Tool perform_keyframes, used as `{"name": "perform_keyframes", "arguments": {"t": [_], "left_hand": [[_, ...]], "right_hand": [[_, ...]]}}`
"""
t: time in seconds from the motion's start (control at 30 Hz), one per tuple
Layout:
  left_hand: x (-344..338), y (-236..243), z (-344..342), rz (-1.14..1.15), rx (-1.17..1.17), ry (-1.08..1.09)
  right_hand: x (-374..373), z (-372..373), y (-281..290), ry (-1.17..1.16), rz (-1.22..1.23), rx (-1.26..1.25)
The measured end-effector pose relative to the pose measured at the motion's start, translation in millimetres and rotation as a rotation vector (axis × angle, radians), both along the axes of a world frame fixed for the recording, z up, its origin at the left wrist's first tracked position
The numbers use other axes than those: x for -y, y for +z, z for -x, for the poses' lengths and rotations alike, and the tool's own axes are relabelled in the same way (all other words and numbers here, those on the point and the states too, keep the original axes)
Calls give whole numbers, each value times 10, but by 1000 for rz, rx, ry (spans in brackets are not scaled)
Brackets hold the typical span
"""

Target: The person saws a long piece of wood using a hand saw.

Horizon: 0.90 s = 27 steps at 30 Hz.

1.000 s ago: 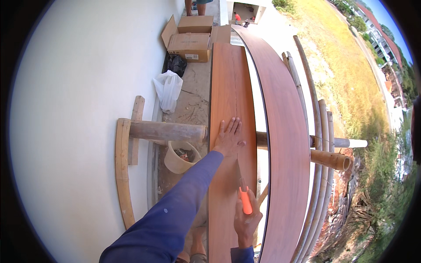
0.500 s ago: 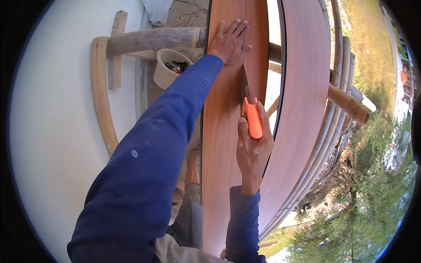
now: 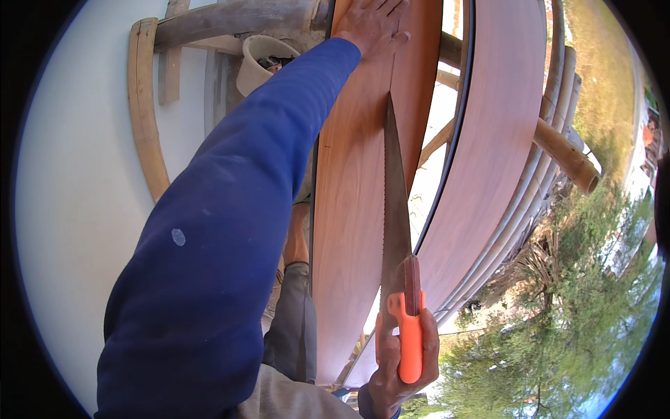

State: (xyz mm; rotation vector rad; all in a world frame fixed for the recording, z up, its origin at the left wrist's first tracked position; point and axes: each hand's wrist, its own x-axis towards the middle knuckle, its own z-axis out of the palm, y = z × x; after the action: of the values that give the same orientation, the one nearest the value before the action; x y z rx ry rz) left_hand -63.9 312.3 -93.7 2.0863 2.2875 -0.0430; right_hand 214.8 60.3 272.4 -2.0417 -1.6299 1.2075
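Observation:
A long reddish-brown wood-grain board (image 3: 349, 174) runs away from me, with a narrow slit along its upper part. On its far part my left hand (image 3: 371, 29) lies flat, fingers spread, the tips near the top edge of the view. My right hand (image 3: 392, 377) is low in the view, wrapped round the orange handle of a handsaw (image 3: 396, 209). The long toothed blade points away from me. Its tip meets the board at the near end of the slit, just below my left hand.
To the right lies a second wood-grain board (image 3: 499, 126) with a dark edge. Bamboo poles (image 3: 569, 157) support and flank the boards. At the left stand a bamboo frame (image 3: 145, 105), a white wall (image 3: 77, 209) and a pale bucket (image 3: 252, 70) with dark items inside.
My right hand has drawn the saw back toward me, baring most of the blade. My left hand still presses flat on the board, and the view has shifted slightly.

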Motion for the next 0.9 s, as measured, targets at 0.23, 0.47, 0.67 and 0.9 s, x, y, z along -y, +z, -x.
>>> {"name": "perform_keyframes", "arguments": {"t": [0.23,0.47,0.67,0.9], "left_hand": [[-86,92,-72,54,31,-29],[-120,-156,-29,-76,11,-65],[6,65,20,1,64,1],[-3,83,-40,-26,128,-2]], "right_hand": [[-181,73,-866,9,-66,-140],[-696,388,-2135,123,-259,-214],[-899,462,-1562,86,12,-272],[-9,48,-265,-53,36,-75]]}}
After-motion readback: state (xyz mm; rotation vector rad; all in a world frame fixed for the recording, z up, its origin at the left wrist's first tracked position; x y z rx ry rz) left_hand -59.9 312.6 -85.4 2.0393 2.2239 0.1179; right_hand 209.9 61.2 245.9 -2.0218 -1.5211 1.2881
